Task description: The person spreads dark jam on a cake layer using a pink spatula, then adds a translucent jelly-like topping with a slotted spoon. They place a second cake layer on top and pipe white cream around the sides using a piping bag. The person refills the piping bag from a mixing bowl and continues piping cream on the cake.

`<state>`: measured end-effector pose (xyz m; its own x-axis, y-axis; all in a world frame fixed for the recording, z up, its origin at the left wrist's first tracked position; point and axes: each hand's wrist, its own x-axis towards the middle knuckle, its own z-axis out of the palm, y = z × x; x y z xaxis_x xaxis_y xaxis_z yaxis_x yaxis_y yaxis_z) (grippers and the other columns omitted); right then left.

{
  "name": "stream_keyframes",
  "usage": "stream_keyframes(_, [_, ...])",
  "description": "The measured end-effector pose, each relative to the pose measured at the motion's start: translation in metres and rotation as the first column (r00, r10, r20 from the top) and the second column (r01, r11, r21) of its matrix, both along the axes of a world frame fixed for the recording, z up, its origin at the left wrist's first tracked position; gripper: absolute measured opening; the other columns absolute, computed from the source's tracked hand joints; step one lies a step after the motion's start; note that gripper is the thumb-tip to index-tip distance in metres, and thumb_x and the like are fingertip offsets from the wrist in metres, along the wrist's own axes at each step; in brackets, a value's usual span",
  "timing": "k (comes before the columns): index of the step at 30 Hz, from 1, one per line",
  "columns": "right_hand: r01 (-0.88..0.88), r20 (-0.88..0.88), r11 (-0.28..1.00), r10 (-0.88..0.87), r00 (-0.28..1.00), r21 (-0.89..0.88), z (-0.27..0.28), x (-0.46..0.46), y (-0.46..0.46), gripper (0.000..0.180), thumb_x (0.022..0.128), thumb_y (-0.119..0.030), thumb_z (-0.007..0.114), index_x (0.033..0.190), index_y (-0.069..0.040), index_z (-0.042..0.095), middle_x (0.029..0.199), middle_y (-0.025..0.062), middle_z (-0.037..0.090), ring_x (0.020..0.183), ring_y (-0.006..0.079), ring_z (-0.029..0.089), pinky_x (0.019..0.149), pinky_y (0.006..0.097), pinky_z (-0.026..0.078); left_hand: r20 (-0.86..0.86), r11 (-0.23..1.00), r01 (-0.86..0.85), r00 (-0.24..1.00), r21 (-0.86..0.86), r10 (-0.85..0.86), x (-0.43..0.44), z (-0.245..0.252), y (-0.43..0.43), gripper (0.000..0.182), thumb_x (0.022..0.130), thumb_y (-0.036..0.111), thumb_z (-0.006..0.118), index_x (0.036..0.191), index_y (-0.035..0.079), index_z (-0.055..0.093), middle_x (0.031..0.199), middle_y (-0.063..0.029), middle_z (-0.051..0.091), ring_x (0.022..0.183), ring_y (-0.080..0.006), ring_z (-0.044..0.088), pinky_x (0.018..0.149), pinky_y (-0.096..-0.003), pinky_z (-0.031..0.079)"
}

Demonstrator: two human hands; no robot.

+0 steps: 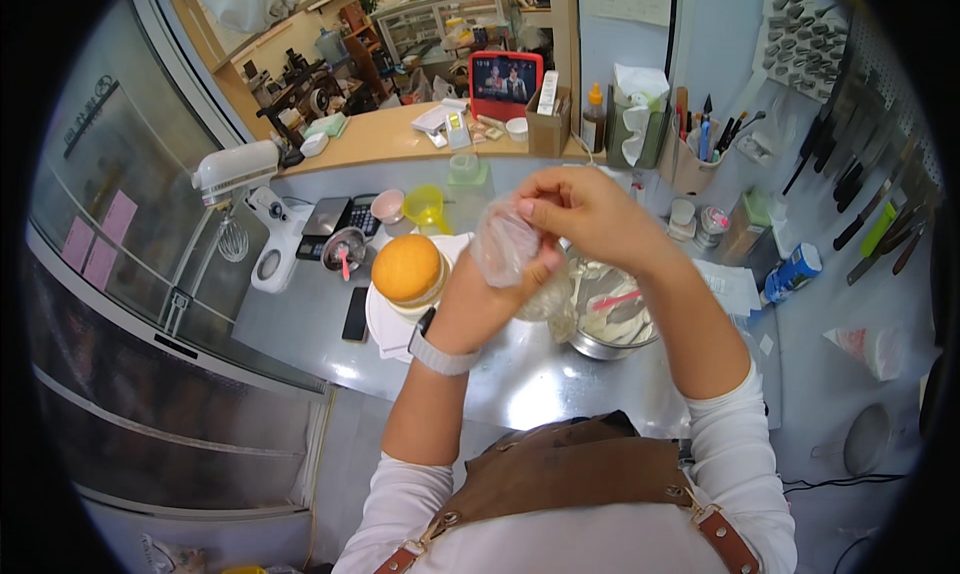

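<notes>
My right hand point(592, 210) pinches the top of a clear plastic bag point(504, 248) between thumb and fingers. My left hand point(510, 289) grips the same bag lower down, its thumb pressed to the plastic; the left fingers are mostly hidden. A crumpled, pale part of the bag hangs below the hands, and its contents are unclear. Beyond my right forearm is a metal bowl point(611, 347) of white cream with a pink spatula point(616, 299) in it. Left of my left hand, a round golden sponge cake point(407, 268) rests on white paper over a round board point(375, 326).
A stand mixer point(240, 173), a scale point(326, 218), a small metal bowl point(343, 250) and a phone point(355, 314) lie left. At the back are a yellow measuring cup point(424, 205) and a tablet point(506, 85). Knives point(862, 225) hang on the right wall.
</notes>
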<state>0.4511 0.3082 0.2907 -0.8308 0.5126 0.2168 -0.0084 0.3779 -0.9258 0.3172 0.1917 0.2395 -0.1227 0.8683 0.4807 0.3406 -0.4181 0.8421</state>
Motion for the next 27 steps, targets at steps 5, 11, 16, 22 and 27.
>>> stream_keyframes(5, [0.004,-0.247,0.977,0.05,0.968,0.214,0.004,0.014,0.006,0.024,0.098,-0.014,0.06,0.113,0.002,0.069,0.105,0.0062,0.071,0.099,0.0117,0.063,0.086,0.0263,0.049,0.442,0.994,-0.106,0.893,0.029,0.082,-0.018,-0.012,0.008,0.026,0.096,0.022,0.067,0.111,0.001,0.062,0.101,-0.0087,0.068,0.1,-0.0198,0.065,0.087,-0.0306,0.051])
stream_keyframes(11, [0.088,-0.216,0.996,-0.079,0.973,0.032,-0.018,0.029,0.014,0.024,0.098,-0.016,0.061,0.112,0.002,0.069,0.106,0.0065,0.071,0.104,0.0131,0.064,0.091,0.0281,0.048,0.762,0.998,-0.027,0.647,0.064,-0.031,-0.05,-0.018,0.019,0.029,0.105,0.029,0.05,0.087,0.007,0.05,0.066,0.0009,0.042,0.066,-0.0139,0.049,0.067,-0.0292,0.046])
stream_keyframes(16, [0.043,-0.122,0.994,-0.03,0.992,0.103,-0.044,0.029,0.011,0.029,0.094,-0.015,0.063,0.119,-0.001,0.067,0.112,0.0092,0.07,0.106,0.0166,0.064,0.095,0.0333,0.049,0.705,0.972,-0.225,0.701,0.07,0.112,-0.045,-0.016,0.03,0.036,0.106,0.032,0.051,0.079,0.008,0.048,0.064,0.0022,0.042,0.051,-0.0106,0.034,0.049,-0.0261,0.031])
stream_keyframes(22, [0.102,-0.062,0.879,-0.083,0.995,0.465,-0.026,0.031,0.007,0.053,0.086,-0.015,0.068,0.136,-0.003,0.053,0.132,0.0134,0.06,0.113,0.0217,0.062,0.098,0.0346,0.047,-0.291,0.826,-0.344,0.817,0.447,0.498,-0.012,0.014,0.07,0.028,0.101,0.027,0.058,0.118,0.005,0.063,0.104,-0.0125,0.063,0.098,-0.0303,0.06,0.084,-0.0399,0.049])
stream_keyframes(27, [0.241,-0.451,0.958,-0.148,0.88,0.156,-0.002,0.027,0.033,0.027,0.084,-0.01,0.062,0.107,0.004,0.064,0.096,0.0128,0.071,0.089,0.0216,0.067,0.08,0.0327,0.052,-0.379,0.652,-0.148,0.71,0.744,0.594,0.04,0.051,0.106,0.035,0.101,0.03,0.058,0.128,0.007,0.059,0.127,-0.0115,0.059,0.119,-0.0258,0.051,0.099,-0.0412,0.039])
